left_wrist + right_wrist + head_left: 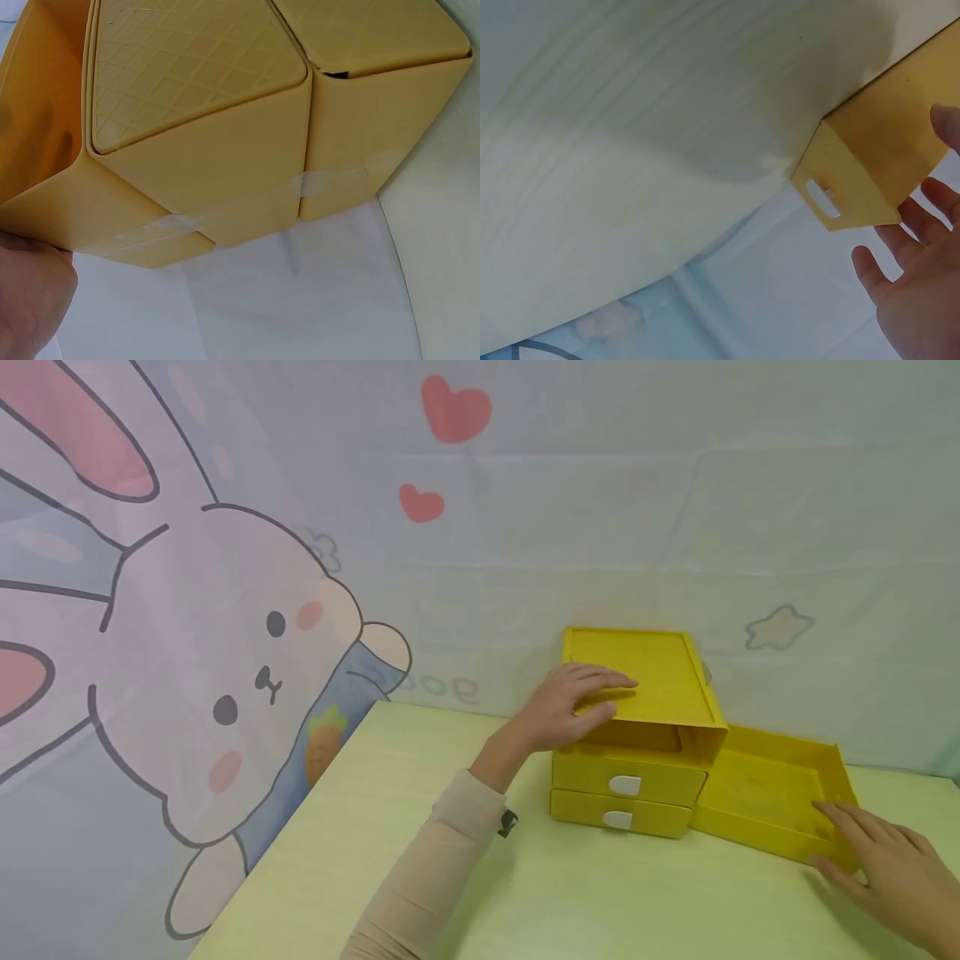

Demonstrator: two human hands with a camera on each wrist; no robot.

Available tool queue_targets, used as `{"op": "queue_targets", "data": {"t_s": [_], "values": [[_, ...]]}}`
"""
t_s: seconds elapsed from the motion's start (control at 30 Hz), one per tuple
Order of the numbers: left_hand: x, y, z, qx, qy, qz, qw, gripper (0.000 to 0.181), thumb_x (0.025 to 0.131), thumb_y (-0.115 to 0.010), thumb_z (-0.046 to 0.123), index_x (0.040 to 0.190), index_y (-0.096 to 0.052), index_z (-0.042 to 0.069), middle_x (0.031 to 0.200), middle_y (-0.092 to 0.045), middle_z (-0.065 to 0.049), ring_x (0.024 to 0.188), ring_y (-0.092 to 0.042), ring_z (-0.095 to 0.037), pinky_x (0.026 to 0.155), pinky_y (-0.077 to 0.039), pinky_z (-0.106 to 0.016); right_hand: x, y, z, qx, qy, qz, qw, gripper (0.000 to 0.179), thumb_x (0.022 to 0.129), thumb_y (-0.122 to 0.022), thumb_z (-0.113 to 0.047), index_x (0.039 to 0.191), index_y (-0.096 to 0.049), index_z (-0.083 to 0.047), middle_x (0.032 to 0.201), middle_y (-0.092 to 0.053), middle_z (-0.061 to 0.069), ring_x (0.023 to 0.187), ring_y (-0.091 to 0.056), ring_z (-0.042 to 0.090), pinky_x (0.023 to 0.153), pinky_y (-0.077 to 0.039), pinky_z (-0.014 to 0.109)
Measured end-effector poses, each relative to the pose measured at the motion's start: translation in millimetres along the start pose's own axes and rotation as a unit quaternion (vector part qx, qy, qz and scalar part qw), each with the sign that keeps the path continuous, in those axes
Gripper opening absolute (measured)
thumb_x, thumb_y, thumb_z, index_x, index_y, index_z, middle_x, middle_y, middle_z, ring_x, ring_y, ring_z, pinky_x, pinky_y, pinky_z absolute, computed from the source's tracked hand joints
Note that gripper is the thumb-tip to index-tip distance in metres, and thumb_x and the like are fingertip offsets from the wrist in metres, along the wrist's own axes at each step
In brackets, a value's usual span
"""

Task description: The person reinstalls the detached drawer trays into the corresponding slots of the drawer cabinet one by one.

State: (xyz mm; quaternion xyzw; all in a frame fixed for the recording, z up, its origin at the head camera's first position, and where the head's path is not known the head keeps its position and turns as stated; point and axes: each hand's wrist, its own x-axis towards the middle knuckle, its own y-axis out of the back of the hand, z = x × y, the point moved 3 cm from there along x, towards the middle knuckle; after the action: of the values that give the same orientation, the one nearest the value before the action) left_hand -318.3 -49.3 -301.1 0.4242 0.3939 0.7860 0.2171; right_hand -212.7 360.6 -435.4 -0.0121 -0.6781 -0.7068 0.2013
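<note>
A yellow three-tier drawer box (645, 668) stands on the table, its top slot without a drawer and the two lower drawers fitted in, each with a white tab. My left hand (573, 702) rests at the left side of its top, fingers extended over the panel. To the right of the box lies the loose yellow drawer (765, 785), its inside bare. Over that drawer's near right corner is my right hand (892, 868), fingers spread and thumb apart. The right wrist view shows an oblong cutout in the drawer's end (840, 187), with the fingertips by its edge.
The pale green table (420, 777) backs onto a hanging cloth (525, 527) printed with a rabbit, hearts and a star. Clear tape (307, 184) runs across the side of the box. A small dark object (507, 822) shows beside the left cuff.
</note>
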Motion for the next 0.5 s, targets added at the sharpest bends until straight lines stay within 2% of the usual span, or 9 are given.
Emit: {"op": "queue_targets", "data": {"t_s": [0.13, 0.23, 0.37, 0.5], "values": [[-0.7, 1.4, 1.6, -0.001, -0.008, 0.005, 1.0000, 0.043, 0.110, -0.053, 0.029, 0.151, -0.061, 0.021, 0.153, -0.060, 0.001, 0.144, -0.051, -0.019, 0.123, -0.031, -0.037, -5.3, 1, -3, 0.018, -0.007, 0.017, 0.9997, 0.038, 0.089, -0.086, -0.028, 0.106, -0.065, -0.002, 0.107, -0.066, 0.021, 0.101, -0.061, 0.049, 0.093, -0.037, 0.074], [-3.4, 2.6, 2.7, -0.004, -0.010, 0.007, 0.9999, 0.043, 0.109, -0.053, 0.028, 0.151, -0.061, 0.020, 0.153, -0.061, 0.000, 0.143, -0.052, -0.020, 0.122, -0.032, -0.038, -9.6, 1, -8, 0.027, -0.002, 0.038, 0.9989, 0.028, 0.084, -0.088, -0.014, 0.089, -0.061, -0.011, 0.093, -0.063, 0.009, 0.096, -0.060, 0.043, 0.097, -0.032, 0.073], [-7.7, 2.9, 3.8, -0.009, -0.007, 0.003, 0.9999, 0.042, 0.109, -0.054, 0.027, 0.150, -0.062, 0.020, 0.152, -0.061, 0.001, 0.143, -0.052, -0.020, 0.122, -0.032, -0.039, -15.1, 3, -13, 0.029, -0.002, 0.051, 0.9983, 0.029, 0.080, -0.088, -0.006, 0.083, -0.060, -0.014, 0.088, -0.065, 0.006, 0.094, -0.060, 0.043, 0.103, -0.022, 0.077], [-9.4, 2.9, 5.6, -0.013, -0.006, -0.003, 0.9999, 0.038, 0.110, -0.054, 0.028, 0.145, -0.066, 0.019, 0.152, -0.061, -0.001, 0.145, -0.050, -0.022, 0.124, -0.030, -0.041, -20.4, 7, -18, 0.021, -0.012, 0.028, 0.9993, 0.024, 0.082, -0.087, -0.008, 0.083, -0.063, -0.014, 0.086, -0.067, 0.006, 0.088, -0.062, 0.041, 0.105, -0.015, 0.079]]}}
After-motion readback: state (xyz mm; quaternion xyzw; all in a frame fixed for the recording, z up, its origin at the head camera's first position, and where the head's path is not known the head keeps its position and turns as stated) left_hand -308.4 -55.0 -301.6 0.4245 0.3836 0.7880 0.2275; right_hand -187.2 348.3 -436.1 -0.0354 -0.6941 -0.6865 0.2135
